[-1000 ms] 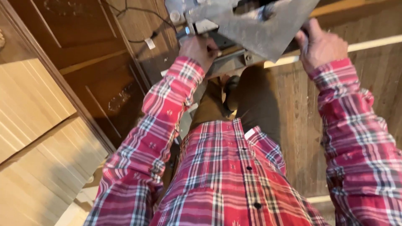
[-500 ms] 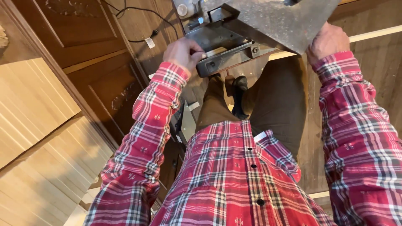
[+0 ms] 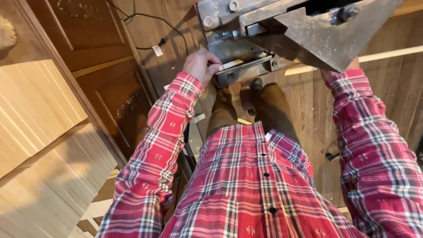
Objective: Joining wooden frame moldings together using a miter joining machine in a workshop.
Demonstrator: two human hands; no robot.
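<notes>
Left grip closes on the dusty metal machine's lower-left bracket; right hand hidden behind machine, state indeterminable.

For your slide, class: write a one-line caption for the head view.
Left hand grips the edge of a dusty grey metal machine; the right hand is hidden behind its angled plate, above a wooden floor.

The grey metal machine fills the space ahead; bare wooden floor lies open between both sleeves below it.
</notes>
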